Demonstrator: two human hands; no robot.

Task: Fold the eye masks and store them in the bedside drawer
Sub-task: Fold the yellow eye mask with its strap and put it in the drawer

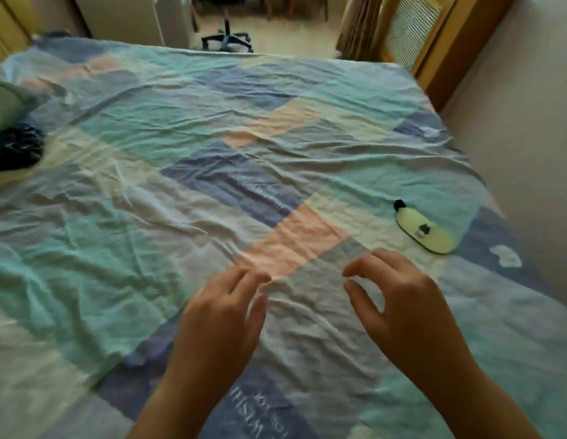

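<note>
Hovering empty hands: left hand [222,315], right hand [402,299]; sheet [212,172] lettering illegible.

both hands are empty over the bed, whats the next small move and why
Probably reach the right hand forward and to the right to pick up the pale yellow eye mask. It lies flat on the patchwork bedspread, untouched, nearer that hand than the left hand, and both hands hover with fingers curled, holding nothing.

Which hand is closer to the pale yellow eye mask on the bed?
Right. The right hand hovers just below-left of the eye mask; the left hand is farther left, beyond the right hand.
</note>
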